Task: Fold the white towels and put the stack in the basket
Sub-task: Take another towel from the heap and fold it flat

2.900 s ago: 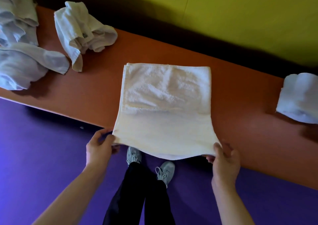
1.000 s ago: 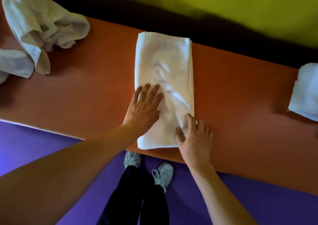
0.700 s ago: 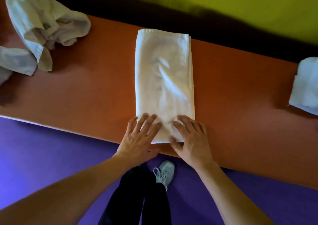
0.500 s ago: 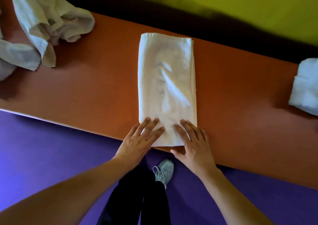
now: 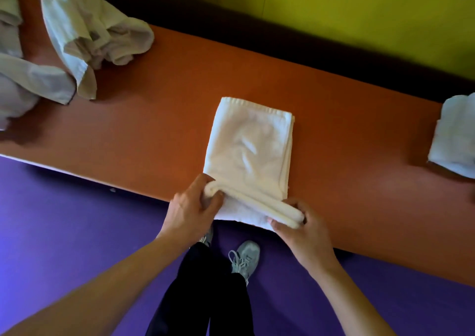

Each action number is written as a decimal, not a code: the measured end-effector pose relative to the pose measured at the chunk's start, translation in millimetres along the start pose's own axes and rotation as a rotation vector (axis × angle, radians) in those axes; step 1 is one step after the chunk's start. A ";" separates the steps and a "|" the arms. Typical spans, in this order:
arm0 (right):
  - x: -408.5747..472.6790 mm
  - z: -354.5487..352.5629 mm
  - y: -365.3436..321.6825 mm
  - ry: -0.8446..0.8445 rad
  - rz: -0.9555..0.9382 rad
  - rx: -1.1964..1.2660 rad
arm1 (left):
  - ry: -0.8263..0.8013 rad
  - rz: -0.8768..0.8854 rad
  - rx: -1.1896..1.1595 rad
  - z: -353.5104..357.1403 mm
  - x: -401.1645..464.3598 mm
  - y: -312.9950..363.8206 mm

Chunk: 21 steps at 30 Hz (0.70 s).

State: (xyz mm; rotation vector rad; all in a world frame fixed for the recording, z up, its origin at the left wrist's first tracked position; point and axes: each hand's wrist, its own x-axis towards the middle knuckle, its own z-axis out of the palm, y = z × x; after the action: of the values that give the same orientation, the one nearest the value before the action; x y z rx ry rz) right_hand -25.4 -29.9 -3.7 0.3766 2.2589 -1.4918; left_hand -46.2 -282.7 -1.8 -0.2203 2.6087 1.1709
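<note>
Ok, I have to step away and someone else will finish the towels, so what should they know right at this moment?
Left hand: shut on the near left corner of the narrow folded towel.
Right hand: shut on its near right corner; the near end is lifted and curling over.
That towel lies on the orange table, folded lengthwise, with its last crosswise fold just begun.
Done: a folded towel sits at the table's right edge.
Left: finish this fold, fold the crumpled towels at far left, stack them, put the stack in the basket. No basket is in view.
</note>
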 end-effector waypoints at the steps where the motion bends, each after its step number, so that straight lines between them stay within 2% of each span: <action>1: 0.5 -4.5 -7.9 -0.016 0.011 0.108 | 0.017 0.012 -0.041 -2.9 3.6 2.7; 4: 8.3 -14.8 -25.1 -0.150 0.036 0.353 | 0.049 -0.003 -0.158 -7.7 15.8 11.2; 6: 17.5 -18.5 -27.8 -0.217 0.068 0.312 | 0.067 -0.068 -0.207 -8.8 26.9 11.2; 10: 45.5 -12.6 -32.5 -0.003 0.062 0.058 | 0.122 -0.140 -0.223 -13.5 57.9 11.4; 15: 86.8 9.1 -45.1 0.192 -0.044 0.137 | 0.157 -0.201 -0.480 -19.4 87.2 17.7; 18: 109.9 18.5 -43.7 0.275 -0.041 0.088 | 0.131 -0.147 -0.299 -18.4 91.5 10.3; 21: 126.0 26.6 -33.8 0.324 0.039 -0.004 | 0.174 -0.161 -0.221 -11.9 100.0 0.9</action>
State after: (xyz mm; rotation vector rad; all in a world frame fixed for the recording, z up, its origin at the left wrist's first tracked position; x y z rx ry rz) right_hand -146.3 -67.4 -45.1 0.7019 2.4812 -1.4950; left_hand -143.7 -293.7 -24.4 -0.5899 2.5429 1.4375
